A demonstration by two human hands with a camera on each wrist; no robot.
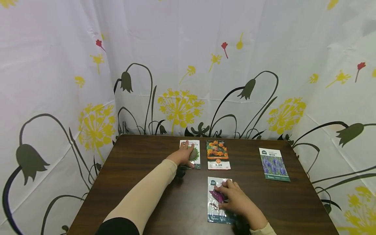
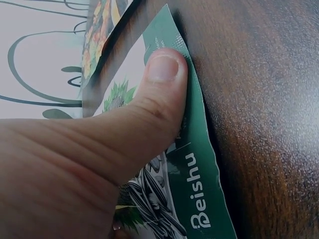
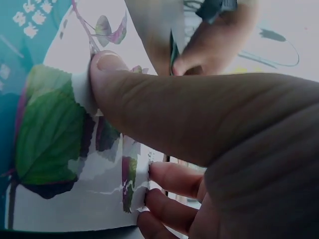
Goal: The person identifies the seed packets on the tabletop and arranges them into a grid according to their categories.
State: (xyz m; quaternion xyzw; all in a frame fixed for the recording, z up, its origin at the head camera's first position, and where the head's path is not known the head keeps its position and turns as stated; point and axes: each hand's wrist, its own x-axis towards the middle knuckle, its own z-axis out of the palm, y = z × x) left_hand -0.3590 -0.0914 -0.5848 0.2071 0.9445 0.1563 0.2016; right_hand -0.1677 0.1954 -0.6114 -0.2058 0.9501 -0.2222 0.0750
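My left hand (image 1: 183,155) rests on a white seed packet with a spiky green flower head (image 1: 194,155) on its front, at the back of the table. Its fingers are spread toward the far edge, and the thumb (image 2: 162,74) presses the packet's green lower band. Nearer me, my right hand (image 1: 236,199) lies over the right half of a white seed packet with purple-and-green leaves (image 1: 213,209). The right thumb (image 3: 112,69) is on the packet's printed face, and bent fingers (image 3: 169,206) meet it at the edge.
A seed packet with orange flowers (image 1: 218,155) lies right of the left hand's packet. Farther right is a slightly turned packet with purple-blue flower spikes (image 1: 274,164). The dark wooden table (image 1: 141,153) backs onto a flower-printed curtain (image 1: 182,65).
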